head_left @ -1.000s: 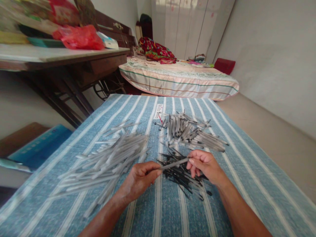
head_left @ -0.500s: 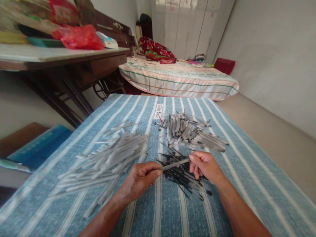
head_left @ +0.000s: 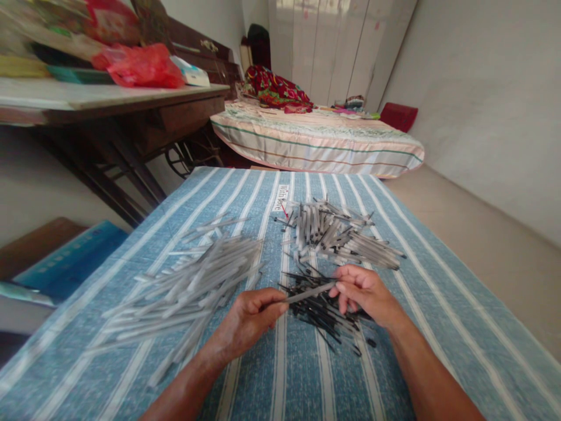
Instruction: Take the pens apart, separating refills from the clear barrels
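Note:
A slim grey translucent pen barrel (head_left: 310, 291) spans the gap between both hands. Thumb and fingers of my left hand (head_left: 256, 316) are closed on its left end. At the other end, my right hand (head_left: 359, 292) pinches the tip, its lower fingers curled loosely. Right beneath lies a heap of thin black pen refills (head_left: 318, 320), partly hidden by my right hand. To the left spreads a pile of grey pen barrels (head_left: 197, 286). Beyond the refills sits a heap of grey pens with black ends (head_left: 324, 228).
A blue-and-white striped cloth (head_left: 263, 386) covers the table. To the left stands a sewing-machine table (head_left: 109, 100) bearing a red plastic bag (head_left: 144, 65); a blue box (head_left: 70, 260) lies below it. Behind my table is a bed (head_left: 315, 137).
The fingers of my right hand have shifted slightly at the barrel's right end. My left hand keeps its hold, and the piles look the same.

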Available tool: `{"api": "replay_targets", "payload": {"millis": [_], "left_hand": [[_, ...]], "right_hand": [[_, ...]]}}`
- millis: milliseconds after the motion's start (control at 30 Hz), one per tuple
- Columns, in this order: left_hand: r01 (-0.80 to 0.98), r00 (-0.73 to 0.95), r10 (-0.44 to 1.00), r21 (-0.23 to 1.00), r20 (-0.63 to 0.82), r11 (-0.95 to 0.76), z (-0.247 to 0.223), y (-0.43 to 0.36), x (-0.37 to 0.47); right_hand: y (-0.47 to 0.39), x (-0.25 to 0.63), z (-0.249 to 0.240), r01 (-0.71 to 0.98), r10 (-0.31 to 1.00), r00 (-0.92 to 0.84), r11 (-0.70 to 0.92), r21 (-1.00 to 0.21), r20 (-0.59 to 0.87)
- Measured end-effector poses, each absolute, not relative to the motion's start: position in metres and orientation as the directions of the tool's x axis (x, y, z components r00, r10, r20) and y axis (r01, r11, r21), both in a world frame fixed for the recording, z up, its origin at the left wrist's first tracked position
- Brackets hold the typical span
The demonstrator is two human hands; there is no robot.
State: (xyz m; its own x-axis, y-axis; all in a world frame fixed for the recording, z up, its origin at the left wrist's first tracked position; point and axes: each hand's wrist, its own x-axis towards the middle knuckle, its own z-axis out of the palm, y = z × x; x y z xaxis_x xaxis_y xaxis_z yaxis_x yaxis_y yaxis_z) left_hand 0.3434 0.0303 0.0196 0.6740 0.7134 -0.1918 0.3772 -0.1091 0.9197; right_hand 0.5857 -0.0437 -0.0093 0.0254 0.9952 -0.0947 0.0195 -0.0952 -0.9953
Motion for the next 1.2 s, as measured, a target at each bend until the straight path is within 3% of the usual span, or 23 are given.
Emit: {"api": "replay_targets", "payload": {"millis": [133,333,700,1000,1200], "left_hand": [[0.383,0.667,0.718,0.918,-0.199,-0.102,0.0216,0.0292,0.3446],[0.394,0.684,0.687,0.917,-0.245,-0.066,0.0206,0.0286,0.3444],[0.355,0.702,0.568,0.902,-0.43,0.244,0.0269,0.0299,0.344],[0.353,0.672,0.623,0.912,-0.401,0.206,0.0231,0.0322,0.3431],[0.349,0.667,0.606,0.901,-0.433,0.259,0.0212,0.0333,0.341]], "right_hand": [[-0.0437,0.5849,-0.0088,0.108,0.993,0.047,-0.111,-0.988,-0.107],[-0.0441,0.587,-0.0055,0.019,0.99,0.007,-0.142,-0.99,-0.142],[-0.0463,0.5869,-0.0039,-0.058,0.997,-0.022,-0.074,-0.996,-0.073],[-0.0441,0.5854,-0.0066,0.064,0.994,0.0,-0.107,-0.992,-0.108],[-0.0452,0.5917,-0.0061,0.004,0.994,-0.017,-0.106,-0.994,-0.106]]}}
